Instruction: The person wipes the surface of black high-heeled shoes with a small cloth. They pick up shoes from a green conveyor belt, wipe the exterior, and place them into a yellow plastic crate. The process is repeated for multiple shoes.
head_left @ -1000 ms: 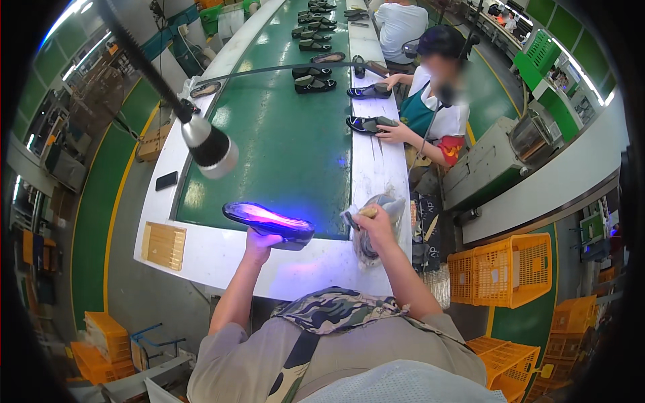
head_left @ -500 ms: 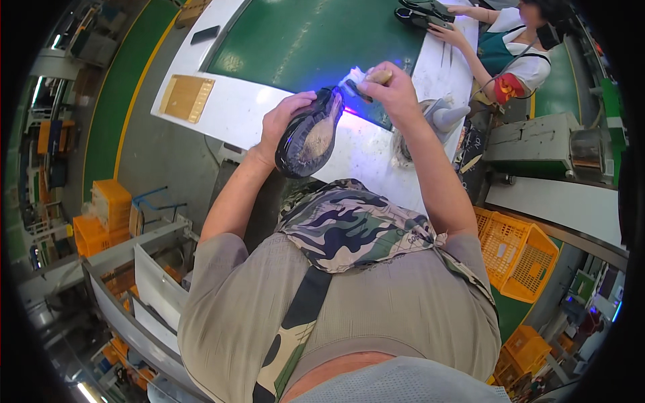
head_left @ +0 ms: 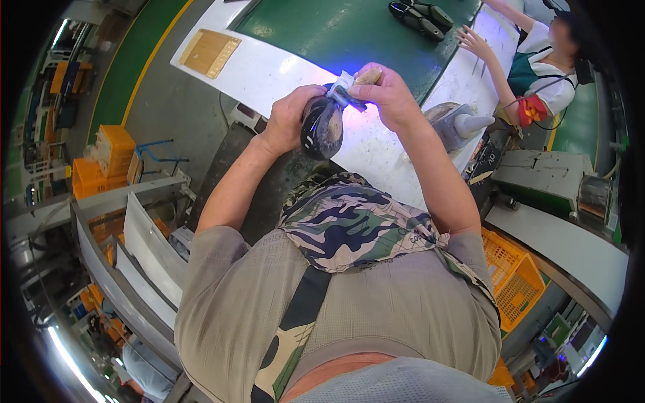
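Note:
My left hand (head_left: 287,121) is wrapped round a glossy black shoe (head_left: 313,134), held above the near edge of the white worktable with its unfinished, greyish underside showing. My right hand (head_left: 391,101) is closed on a crumpled white cloth (head_left: 341,86), which touches the narrow far end of the shoe. A tan piece (head_left: 369,75) like a short handle also sticks out of the right hand; its exact kind cannot be made out. Bluish-violet light falls around both hands.
A green belt surface (head_left: 295,37) bears a pair of black shoes (head_left: 420,19). A co-worker's hand (head_left: 476,43) is beside them. A grey bottle with a cone nozzle (head_left: 470,125) stands by my right forearm. A brown board (head_left: 209,53) lies left; yellow crates (head_left: 512,279) stand right.
My hands have come closer together, and the cloth now presses on the shoe's end. The shoe has tilted. The co-worker has let go of the black pair. My view has shifted.

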`<state>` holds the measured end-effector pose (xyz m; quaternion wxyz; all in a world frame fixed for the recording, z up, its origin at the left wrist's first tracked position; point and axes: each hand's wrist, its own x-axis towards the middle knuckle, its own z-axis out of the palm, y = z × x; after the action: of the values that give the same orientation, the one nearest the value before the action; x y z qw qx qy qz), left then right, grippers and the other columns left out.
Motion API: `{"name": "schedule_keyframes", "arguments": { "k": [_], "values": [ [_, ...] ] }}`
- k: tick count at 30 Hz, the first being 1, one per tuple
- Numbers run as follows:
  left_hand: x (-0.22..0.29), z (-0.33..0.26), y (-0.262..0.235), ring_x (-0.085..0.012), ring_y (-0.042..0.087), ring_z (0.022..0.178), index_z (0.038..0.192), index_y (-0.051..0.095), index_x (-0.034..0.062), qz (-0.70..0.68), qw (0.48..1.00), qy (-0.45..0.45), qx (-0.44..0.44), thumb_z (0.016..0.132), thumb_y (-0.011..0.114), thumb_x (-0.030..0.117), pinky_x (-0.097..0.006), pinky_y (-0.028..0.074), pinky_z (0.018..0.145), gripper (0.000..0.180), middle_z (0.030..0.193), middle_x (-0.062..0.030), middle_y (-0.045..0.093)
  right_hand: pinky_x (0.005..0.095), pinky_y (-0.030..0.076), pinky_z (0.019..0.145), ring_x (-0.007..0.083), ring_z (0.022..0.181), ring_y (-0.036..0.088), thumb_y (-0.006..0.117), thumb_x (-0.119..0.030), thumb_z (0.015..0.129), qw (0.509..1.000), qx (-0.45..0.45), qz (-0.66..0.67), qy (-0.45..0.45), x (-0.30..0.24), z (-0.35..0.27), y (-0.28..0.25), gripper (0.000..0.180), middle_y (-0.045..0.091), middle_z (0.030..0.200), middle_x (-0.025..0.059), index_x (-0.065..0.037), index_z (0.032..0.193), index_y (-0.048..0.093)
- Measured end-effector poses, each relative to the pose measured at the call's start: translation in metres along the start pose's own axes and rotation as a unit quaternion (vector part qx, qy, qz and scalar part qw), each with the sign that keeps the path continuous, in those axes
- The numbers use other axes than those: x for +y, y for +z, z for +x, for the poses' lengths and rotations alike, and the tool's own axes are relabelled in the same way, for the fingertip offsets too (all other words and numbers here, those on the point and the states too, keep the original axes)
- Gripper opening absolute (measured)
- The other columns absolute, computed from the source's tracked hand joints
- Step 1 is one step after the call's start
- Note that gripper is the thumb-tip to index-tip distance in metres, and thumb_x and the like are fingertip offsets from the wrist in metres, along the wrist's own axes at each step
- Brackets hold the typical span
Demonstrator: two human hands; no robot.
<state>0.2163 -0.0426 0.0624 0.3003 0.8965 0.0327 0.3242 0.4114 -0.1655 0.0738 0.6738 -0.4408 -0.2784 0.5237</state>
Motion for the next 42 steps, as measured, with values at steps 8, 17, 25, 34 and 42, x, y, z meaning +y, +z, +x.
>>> {"name": "schedule_keyframes", "arguments": {
  "k": [8,17,25,34,42],
  "values": [
    [0.013,-0.034,0.001,-0.0258,0.066,0.089,0.11,0.059,0.0044,-0.041,0.956,-0.267,-0.117,0.052,0.087,0.008,-0.036,0.052,0.079,0.064,0.093,-0.0122,0.067,0.0279,0.047,0.059,0.0139,0.066,0.056,0.075,-0.003,0.076,0.994,-0.089,-0.043,-0.045,-0.012,0.009,0.013,0.022,0.059,0.076,0.0068,-0.001,0.087,0.056],
    [0.001,-0.08,-0.028,-0.0131,0.058,0.095,0.118,0.056,-0.0013,-0.212,0.9,-0.331,-0.187,0.054,0.091,0.014,-0.03,0.047,0.088,0.074,0.103,-0.0054,0.065,0.0228,0.044,0.065,0.0078,0.073,0.051,0.074,-0.004,0.08,0.958,-0.144,-0.207,-0.134,0.008,0.045,0.035,0.021,0.058,0.082,0.0006,-0.005,0.086,0.053],
    [-0.012,-0.143,-0.063,-0.0131,0.059,0.093,0.121,0.054,-0.0019,-0.458,0.77,-0.441,-0.06,0.06,0.087,0.017,-0.027,0.048,0.085,0.072,0.103,-0.0035,0.064,0.0275,0.044,0.073,0.011,0.079,0.052,0.074,-0.005,0.077,0.913,-0.205,-0.319,-0.151,0.055,0.053,0.094,0.023,0.058,0.082,0.0014,-0.005,0.085,0.053],
    [-0.025,-0.236,-0.117,-0.0187,0.066,0.093,0.119,0.055,-0.0029,-0.57,0.662,-0.472,0.121,0.073,0.074,0.018,-0.033,0.053,0.087,0.054,0.106,-0.011,0.066,0.0268,0.043,0.077,0.0121,0.084,0.052,0.072,-0.001,0.077,0.914,-0.292,-0.282,-0.016,0.132,0.038,0.181,0.021,0.059,0.088,0.0032,-0.005,0.083,0.052],
    [-0.025,-0.325,-0.155,-0.0238,0.069,0.091,0.114,0.059,-0.0028,-0.593,0.601,-0.449,0.292,0.08,0.073,0.019,-0.039,0.056,0.086,0.043,0.105,-0.0144,0.068,0.0248,0.042,0.072,0.01,0.081,0.051,0.072,0.001,0.077,0.882,-0.382,-0.264,0.074,0.171,0.04,0.23,0.023,0.058,0.087,0.0012,-0.006,0.082,0.051]
  ]
}}
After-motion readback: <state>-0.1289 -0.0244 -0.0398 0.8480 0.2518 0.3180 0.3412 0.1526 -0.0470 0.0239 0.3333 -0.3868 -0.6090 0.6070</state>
